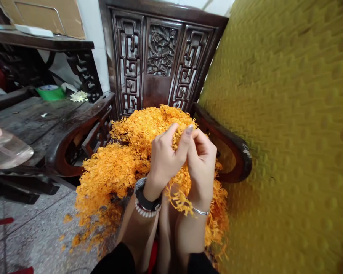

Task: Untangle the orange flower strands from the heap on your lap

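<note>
- Two forearms are rising from the bottom edge at six o'clock, nearest the camera, each ending in a dark sleeve.
- On the left wrist, one dark watch and one beaded bracelet are sitting side by side; on the right wrist, one thin silver bangle is showing.
- Left hand is curling at the centre of the view, its thumb and forefinger pinching orange strands against the right hand.
- Right hand is sitting just beside it at three o'clock, touching it, fingers clenched around a small bunch of the same strands.
- One tuft of strands is dangling below the two hands, between the wrists.
- One large heap of orange fringe-like material is lying on the seat of a chair, spreading from twelve o'clock of the hands round to nine o'clock, and spilling over the seat's front edge toward seven o'clock.
- Loose orange bits are lying scattered on the speckled floor at seven o'clock; too many and too small to count.
- One carved dark wooden chair is standing behind the heap at twelve o'clock, with two curved armrests reaching out at nine and three o'clock.
- One mustard-yellow textured surface is filling the view from one to five o'clock.
- One dark wooden table is standing at ten o'clock, carrying one green object.
</note>
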`<state>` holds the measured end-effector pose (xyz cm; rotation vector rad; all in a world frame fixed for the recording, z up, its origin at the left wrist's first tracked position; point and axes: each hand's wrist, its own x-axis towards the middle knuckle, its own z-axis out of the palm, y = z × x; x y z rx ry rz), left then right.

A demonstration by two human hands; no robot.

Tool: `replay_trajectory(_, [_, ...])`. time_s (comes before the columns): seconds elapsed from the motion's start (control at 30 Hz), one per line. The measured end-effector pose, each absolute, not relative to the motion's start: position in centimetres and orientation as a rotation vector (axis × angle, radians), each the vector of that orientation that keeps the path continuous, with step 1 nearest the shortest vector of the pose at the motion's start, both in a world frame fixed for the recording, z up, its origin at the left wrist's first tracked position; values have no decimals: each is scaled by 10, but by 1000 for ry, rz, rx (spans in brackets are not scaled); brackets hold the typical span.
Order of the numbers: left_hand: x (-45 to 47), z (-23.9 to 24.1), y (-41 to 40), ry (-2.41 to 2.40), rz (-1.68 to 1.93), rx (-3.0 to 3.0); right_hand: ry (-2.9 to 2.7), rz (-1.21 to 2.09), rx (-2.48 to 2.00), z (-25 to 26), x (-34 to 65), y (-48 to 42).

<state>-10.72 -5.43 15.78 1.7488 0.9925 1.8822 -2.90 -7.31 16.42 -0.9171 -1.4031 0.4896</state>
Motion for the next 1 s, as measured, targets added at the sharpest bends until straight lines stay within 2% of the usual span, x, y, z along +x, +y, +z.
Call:
replay_trajectory(0.13, [-96, 152, -49, 875, 1967, 1555, -1249, 734, -795, 164, -32, -71])
replay_trajectory(0.3, [-95, 155, -52, 622, 1815, 1204, -1174, 993, -591, 164, -23, -70])
replay_trajectory(0.4, [-105, 161, -50, 336, 1640, 948, -1120, 1019, -363, 168, -12, -68])
replay_trajectory(0.5, [-113, 162, -43, 209, 1627, 853, -1039, 997, -310, 173, -7, -67])
replay_trajectory(0.67, [-116, 156, -42, 329, 1530, 1213, -1024, 931, -450, 172, -17, -69])
replay_trajectory(0.8, [-120, 157, -49, 471, 1587, 1608, -1065, 896, -516, 170, -20, -71])
replay_trajectory(1.0, [-124, 159, -51, 575, 1638, 1888, -1113, 881, -633, 171, -17, -74])
